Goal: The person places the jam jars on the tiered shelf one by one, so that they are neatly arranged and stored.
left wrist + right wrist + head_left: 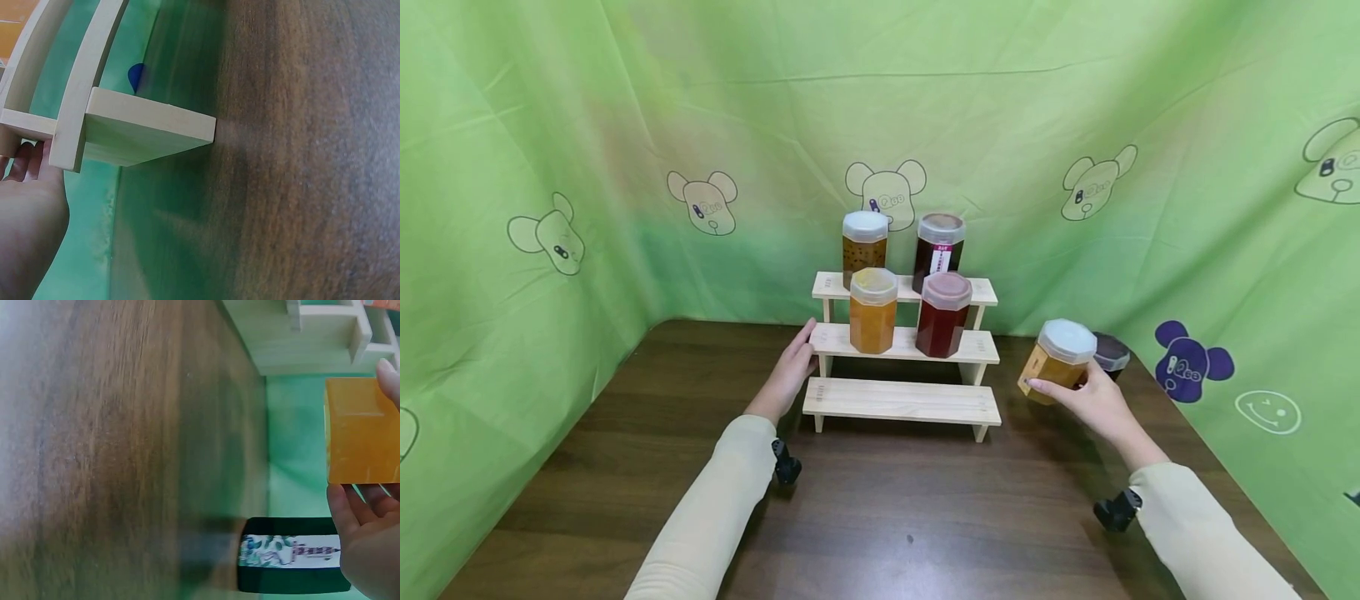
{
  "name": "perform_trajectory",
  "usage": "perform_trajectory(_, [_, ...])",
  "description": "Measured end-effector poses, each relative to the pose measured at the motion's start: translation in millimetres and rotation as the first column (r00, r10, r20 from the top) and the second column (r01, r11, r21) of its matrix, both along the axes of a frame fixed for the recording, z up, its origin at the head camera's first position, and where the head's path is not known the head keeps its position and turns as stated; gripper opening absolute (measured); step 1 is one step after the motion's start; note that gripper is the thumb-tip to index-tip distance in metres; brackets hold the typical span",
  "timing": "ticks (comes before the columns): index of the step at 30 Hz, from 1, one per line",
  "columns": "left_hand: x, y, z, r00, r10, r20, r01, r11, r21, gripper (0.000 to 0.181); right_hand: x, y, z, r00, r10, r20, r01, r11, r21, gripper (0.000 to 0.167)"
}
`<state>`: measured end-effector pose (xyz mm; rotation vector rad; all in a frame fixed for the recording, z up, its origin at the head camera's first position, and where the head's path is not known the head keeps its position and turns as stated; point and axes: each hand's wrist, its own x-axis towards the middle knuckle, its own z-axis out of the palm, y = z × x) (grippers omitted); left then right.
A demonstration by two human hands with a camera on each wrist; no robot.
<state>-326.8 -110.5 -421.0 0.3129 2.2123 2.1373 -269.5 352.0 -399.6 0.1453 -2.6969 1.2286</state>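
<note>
My right hand (pixel 1093 402) grips a jar of golden-yellow contents with a white lid (pixel 1057 360), tilted and raised off the table. In the right wrist view, thumb and fingers press opposite sides of this yellow jar (pixel 362 431). My left hand (pixel 790 372) touches the left end of a three-step wooden display rack (pixel 902 400), at its middle step; some fingertips are hidden behind wood in the left wrist view. An orange jar (pixel 872 321) and a dark red jar (pixel 942 325) stand on the middle step. A seeded amber jar (pixel 863 250) and a dark labelled jar (pixel 934 258) occupy the top.
Behind the held jar, a dark jar (pixel 1111 354) stands on the table, partly hidden; its patterned label shows in the right wrist view. The brown wooden table (pixel 880 517) meets a green curtain (pixel 760 108) at the back and sides. The rack's lowest step bears nothing.
</note>
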Motion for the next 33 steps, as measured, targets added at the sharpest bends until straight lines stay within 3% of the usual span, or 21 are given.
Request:
perform_trajectory(4, [0.1,-1.0,1.6,1.0,-0.014,0.013,0.014,1.0,0.001,0.057,6.6,-3.2,7.4,1.0,-0.003,-0.025,0.003,1.0,0.001,0.082])
perform_trajectory(6, [5.2,-1.1,9.4,0.999,-0.026,0.024,0.026,1.0,0.005,0.057,9.8,-5.6,11.3,0.999,0.002,-0.035,-0.002,1.0,0.001,0.082])
perform_trajectory(12, [2.9,-1.0,5.8,1.0,-0.021,0.005,0.021,1.0,0.004,0.056,17.4,-15.4,19.0,0.999,0.005,-0.053,-0.004,1.0,0.021,0.083])
perform_trajectory(13, [0.0,-0.9,1.9,1.0,-0.014,0.001,0.014,1.0,0.003,0.056,18.1,-17.4,19.0,0.998,0.008,-0.058,-0.007,1.0,0.019,0.083])
perform_trajectory(24, [3.0,0.5,-0.1,1.0,0.018,0.001,-0.018,1.0,-0.02,0.057,25.7,-47.7,14.0,0.991,0.063,-0.115,-0.067,0.997,-0.032,0.081])
perform_trajectory(33, [1.3,0.8,1.1,1.0,0.011,0.001,-0.011,1.0,-0.003,0.057,24.6,-77.2,13.6,0.989,0.122,-0.088,-0.129,0.988,-0.083,0.081])
